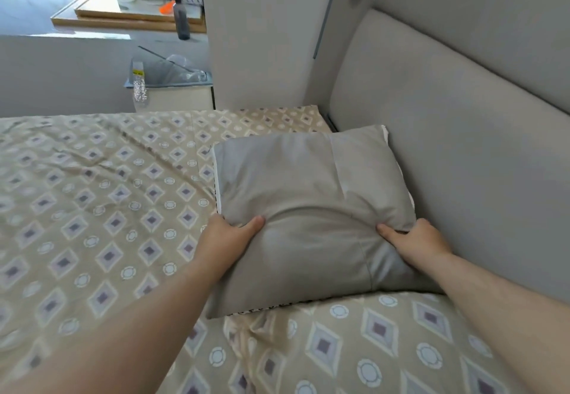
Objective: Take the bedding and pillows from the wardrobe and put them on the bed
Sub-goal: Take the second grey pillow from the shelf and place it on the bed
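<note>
Two hands are closed on one grey pillow [311,208], which lies on the bed [92,208] w/ its far-right side against the padded headboard [462,146]. Left hand [228,239] is clamped on the pillow's left edge, thumb pressed into the top, other fingers hidden underneath. Right hand [416,244] is clamped on the right edge near the headboard, thumb on top, fingers tucked behind. Fabric is dented and creased between the thumbs. A white inner edge is seen along the pillow's left side and at its far corner. The bed is covered w/ a beige sheet [385,347] printed w/ diamonds and circles, wrinkled in places. Beyond the bed a white wardrobe panel [262,38] is seen upright, and left of it a small nightstand [182,97] w/ clear plastic wrap on top. Further back a dark bottle [182,20] is set on a window ledge [123,22], beside an orange item too blurred to ID.
</note>
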### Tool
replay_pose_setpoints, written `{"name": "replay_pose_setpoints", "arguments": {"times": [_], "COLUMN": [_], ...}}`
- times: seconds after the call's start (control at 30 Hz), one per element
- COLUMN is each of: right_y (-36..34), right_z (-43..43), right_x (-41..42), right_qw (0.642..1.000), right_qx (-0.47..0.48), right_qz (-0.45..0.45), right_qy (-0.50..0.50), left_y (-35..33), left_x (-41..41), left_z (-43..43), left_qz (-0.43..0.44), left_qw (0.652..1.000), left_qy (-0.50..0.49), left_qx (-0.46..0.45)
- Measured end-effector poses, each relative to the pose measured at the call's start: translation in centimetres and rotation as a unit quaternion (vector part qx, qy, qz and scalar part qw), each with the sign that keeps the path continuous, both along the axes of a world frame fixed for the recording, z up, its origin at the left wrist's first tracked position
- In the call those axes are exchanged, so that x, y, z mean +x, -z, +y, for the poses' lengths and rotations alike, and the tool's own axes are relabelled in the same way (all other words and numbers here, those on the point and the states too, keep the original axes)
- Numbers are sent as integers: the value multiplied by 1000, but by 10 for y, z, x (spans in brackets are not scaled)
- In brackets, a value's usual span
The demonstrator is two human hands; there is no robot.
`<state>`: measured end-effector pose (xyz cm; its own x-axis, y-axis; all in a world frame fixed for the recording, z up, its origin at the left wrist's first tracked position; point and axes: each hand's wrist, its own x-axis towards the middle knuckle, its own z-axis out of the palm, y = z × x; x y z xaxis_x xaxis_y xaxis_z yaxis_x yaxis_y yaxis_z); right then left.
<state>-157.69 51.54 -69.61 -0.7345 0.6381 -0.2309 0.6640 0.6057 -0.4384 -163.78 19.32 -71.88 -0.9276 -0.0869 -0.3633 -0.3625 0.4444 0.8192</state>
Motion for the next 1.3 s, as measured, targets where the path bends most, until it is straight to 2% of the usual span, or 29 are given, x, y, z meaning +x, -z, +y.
{"name": "replay_pose_setpoints", "arguments": {"times": [0.13, 0.2, 0.3, 0.37, 0.43, 0.47, 0.5, 0.53, 0.57, 0.63, 0.73, 0.8, 0.9, 0.97, 1.13, 1.3], "right_y": [-23, -34, -38, -28, -19, -17, -16, -16, -16, -12, 1, 8, 10, 8, -14, -56], "right_z": [-4, -4, -11, -25, -36, -39, -41, -42, -41, -41, -41, -45, -51, -51, -51, -79], "right_x": [-13, -30, -50, -50, -43, -39, -36, -34, -34, -35, -36, -35, -30, -29, -30, 24], "right_qw": [994, 993, 990, 985, 973, 966, 956, 944, 932, 925, 928, 929, 930, 932, 936, 945], "right_qx": [43, 59, 133, 154, 177, 193, 218, 246, 264, 242, 178, 176, 222, 206, 169, 96], "right_qz": [81, 96, 20, -16, -47, -55, -50, -34, -21, -38, -129, -141, -97, -101, -113, -23], "right_qy": [-53, -44, -29, -70, -138, -163, -188, -218, -250, -291, -301, -294, -275, -279, -288, -311], "left_y": [-21, -31, -24, -19, -23, -27, -31, -37, -40, -38, -21, -12, -8, -5, -8, -14], "left_x": [-1, -8, -23, -27, -22, -19, -17, -16, -18, -24, -30, -29, -24, -18, -25, -22], "left_z": [10, 16, 25, 28, 31, 31, 32, 34, 38, 45, 48, 50, 51, 52, 56, 53], "left_qz": [110, 129, 65, 10, 37, 108, 199, 276, 311, 262, 164, 152, 218, 248, 204, 172], "left_qw": [993, 990, 996, 997, 989, 973, 940, 902, 870, 840, 816, 809, 803, 799, 799, 802], "left_qy": [-31, -48, -54, -53, -46, -15, 43, 120, 200, 319, 395, 399, 361, 341, 360, 368], "left_qx": [-8, -6, -25, -49, -133, -206, -273, -312, -326, -352, -389, -404, -422, -429, -436, -438]}}
